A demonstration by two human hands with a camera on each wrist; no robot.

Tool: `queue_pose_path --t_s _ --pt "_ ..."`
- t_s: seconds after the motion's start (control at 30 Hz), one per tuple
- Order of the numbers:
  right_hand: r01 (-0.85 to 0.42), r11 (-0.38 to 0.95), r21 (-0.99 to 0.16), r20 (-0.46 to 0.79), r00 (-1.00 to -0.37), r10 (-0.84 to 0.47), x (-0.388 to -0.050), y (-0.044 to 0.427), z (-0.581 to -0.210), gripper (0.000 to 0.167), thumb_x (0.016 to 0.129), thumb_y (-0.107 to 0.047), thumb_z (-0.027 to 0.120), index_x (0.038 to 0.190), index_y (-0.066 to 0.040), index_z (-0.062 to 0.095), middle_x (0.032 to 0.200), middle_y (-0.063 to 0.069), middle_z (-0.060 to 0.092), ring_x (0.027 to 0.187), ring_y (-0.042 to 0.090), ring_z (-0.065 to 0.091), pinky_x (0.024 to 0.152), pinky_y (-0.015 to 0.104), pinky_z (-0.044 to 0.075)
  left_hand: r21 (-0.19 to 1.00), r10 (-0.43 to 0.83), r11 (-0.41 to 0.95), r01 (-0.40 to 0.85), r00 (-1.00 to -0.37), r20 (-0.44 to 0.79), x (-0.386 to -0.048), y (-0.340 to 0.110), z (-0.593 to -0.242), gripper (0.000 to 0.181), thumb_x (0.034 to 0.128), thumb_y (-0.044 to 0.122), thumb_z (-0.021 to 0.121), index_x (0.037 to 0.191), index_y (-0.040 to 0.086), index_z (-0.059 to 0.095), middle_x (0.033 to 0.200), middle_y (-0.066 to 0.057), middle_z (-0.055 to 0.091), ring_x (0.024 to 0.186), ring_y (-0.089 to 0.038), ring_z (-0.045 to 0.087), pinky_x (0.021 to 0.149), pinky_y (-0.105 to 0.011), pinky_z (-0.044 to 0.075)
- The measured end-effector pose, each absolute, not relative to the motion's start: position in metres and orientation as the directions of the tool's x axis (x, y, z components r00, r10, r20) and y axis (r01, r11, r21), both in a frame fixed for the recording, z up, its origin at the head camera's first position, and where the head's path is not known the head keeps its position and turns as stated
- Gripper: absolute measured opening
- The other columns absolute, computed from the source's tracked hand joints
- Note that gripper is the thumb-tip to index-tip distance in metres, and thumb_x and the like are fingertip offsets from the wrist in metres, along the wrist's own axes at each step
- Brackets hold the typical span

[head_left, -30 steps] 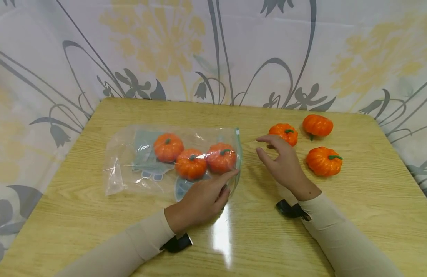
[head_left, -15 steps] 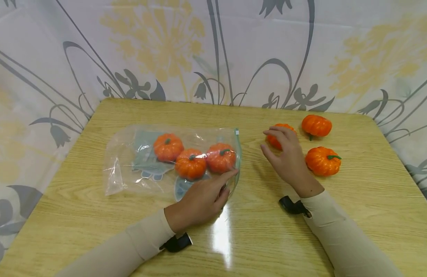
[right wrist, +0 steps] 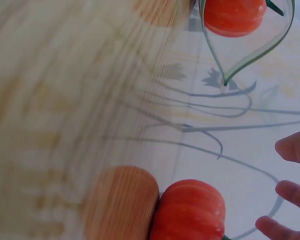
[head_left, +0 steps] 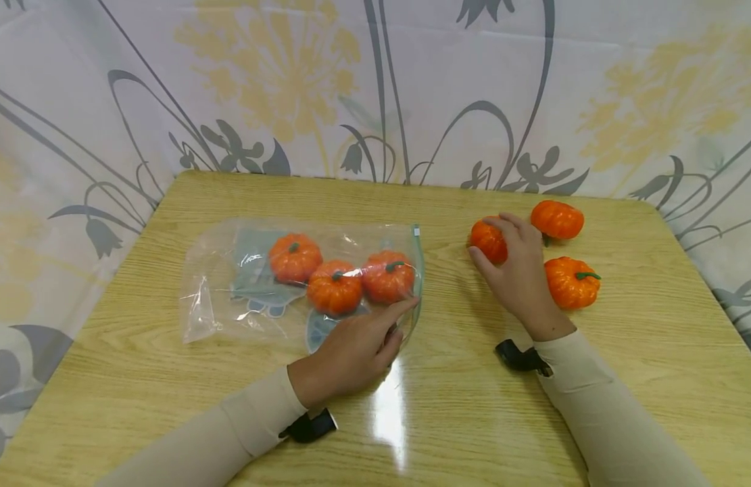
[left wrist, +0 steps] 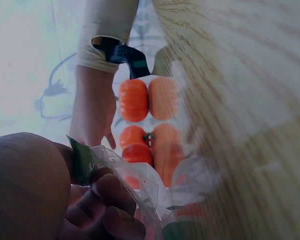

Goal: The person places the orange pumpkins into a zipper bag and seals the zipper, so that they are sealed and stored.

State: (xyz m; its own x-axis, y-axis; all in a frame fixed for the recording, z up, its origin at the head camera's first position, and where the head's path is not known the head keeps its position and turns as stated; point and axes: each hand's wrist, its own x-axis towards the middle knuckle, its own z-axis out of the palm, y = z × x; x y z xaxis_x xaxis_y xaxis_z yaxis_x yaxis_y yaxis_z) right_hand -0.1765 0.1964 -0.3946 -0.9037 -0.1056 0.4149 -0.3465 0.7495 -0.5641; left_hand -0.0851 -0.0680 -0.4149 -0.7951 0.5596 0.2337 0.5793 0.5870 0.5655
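My left hand [head_left: 353,355] grips the green zip edge of a clear zip bag [head_left: 217,304] lying flat on the table. In the left wrist view, the green zip strip [left wrist: 82,162] shows between the thumb and the curled fingers. Inside the bag lie three small orange pumpkins, one of them [head_left: 295,258] farthest from the mouth. My right hand [head_left: 521,277] is over a loose pumpkin [head_left: 487,241], partly covering it. The right wrist view has the fingers spread, apart from the pumpkin [right wrist: 190,212].
Two more loose pumpkins, one behind [head_left: 558,220] and one nearer [head_left: 572,283], lie right of my right hand. The wooden table [head_left: 460,419] ends at a floral curtain [head_left: 436,81] behind and at the sides.
My right hand has moved right and away from me, from left of the nearest loose pumpkin to over it. The left hand and the bag have stayed put.
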Motion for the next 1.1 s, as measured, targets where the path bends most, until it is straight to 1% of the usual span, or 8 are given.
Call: queue_pose_path --t_s 0.17,0.3,0.43,0.6,0.77,0.93,1.1 --pt "-0.296 0.752 -0.588 0.354 -0.931 -0.090 -0.178 0.201 -0.394 0.050 0.091 -0.015 0.072 0.135 0.001 0.055 0.149 0.028 0.039 0.140 0.048 0.028 0.107 0.067 0.032 0.563 0.558 0.588 0.580 -0.796 0.236 -0.085 -0.068 -0.414 0.049 0.1004 0.012 0.050 0.150 0.013 0.044 0.072 0.008 0.045 0.055 -0.004 0.036 0.050 -0.019 0.032" --pt "-0.253 0.748 -0.614 0.296 -0.952 -0.080 -0.181 0.206 -0.393 0.057 0.093 -0.018 0.070 0.142 0.000 0.049 0.155 0.028 0.032 0.144 0.050 0.022 0.111 0.070 0.026 0.558 0.562 0.587 0.587 -0.791 0.240 -0.086 -0.067 -0.414 0.049 0.1003 0.011 0.050 0.149 0.012 0.045 0.071 0.008 0.045 0.055 -0.004 0.036 0.049 -0.018 0.031" --pt "-0.209 0.752 -0.625 0.230 -0.970 -0.078 -0.183 0.210 -0.390 0.066 0.094 -0.023 0.068 0.150 -0.002 0.040 0.159 0.028 0.024 0.146 0.053 0.018 0.113 0.073 0.020 0.551 0.560 0.591 0.590 -0.791 0.247 -0.086 -0.067 -0.414 0.049 0.1004 0.011 0.050 0.149 0.012 0.044 0.071 0.008 0.044 0.056 -0.005 0.037 0.050 -0.019 0.032" --pt "-0.160 0.749 -0.643 0.141 -0.986 -0.090 -0.186 0.215 -0.390 0.078 0.096 -0.027 0.067 0.157 -0.004 0.025 0.162 0.030 0.016 0.148 0.053 0.014 0.114 0.072 0.015 0.556 0.561 0.594 0.582 -0.795 0.232 -0.086 -0.068 -0.414 0.049 0.1004 0.011 0.050 0.149 0.013 0.045 0.071 0.008 0.044 0.055 -0.005 0.036 0.050 -0.018 0.032" --pt "-0.132 0.749 -0.649 0.086 -0.991 -0.100 -0.188 0.220 -0.393 0.085 0.097 -0.032 0.065 0.160 -0.004 0.016 0.163 0.029 0.012 0.151 0.050 0.011 0.117 0.069 0.013 0.553 0.561 0.591 0.587 -0.792 0.241 -0.086 -0.068 -0.413 0.049 0.1000 0.012 0.051 0.149 0.012 0.045 0.070 0.008 0.045 0.054 -0.004 0.036 0.048 -0.018 0.031" --pt "-0.103 0.753 -0.649 0.041 -0.994 -0.101 -0.190 0.222 -0.394 0.090 0.097 -0.036 0.064 0.160 -0.003 0.009 0.164 0.026 0.011 0.151 0.047 0.013 0.118 0.066 0.015 0.560 0.562 0.583 0.588 -0.790 0.245 -0.086 -0.068 -0.414 0.050 0.0992 0.011 0.052 0.149 0.011 0.045 0.069 0.006 0.045 0.054 -0.005 0.035 0.048 -0.019 0.031" --pt "-0.083 0.755 -0.650 0.021 -0.996 -0.092 -0.192 0.224 -0.394 0.090 0.097 -0.035 0.064 0.160 -0.001 0.009 0.163 0.029 0.014 0.149 0.048 0.018 0.117 0.065 0.019 0.555 0.566 0.591 0.585 -0.791 0.231 -0.086 -0.068 -0.414 0.049 0.1002 0.011 0.051 0.149 0.012 0.045 0.069 0.007 0.045 0.053 -0.004 0.035 0.048 -0.018 0.031"
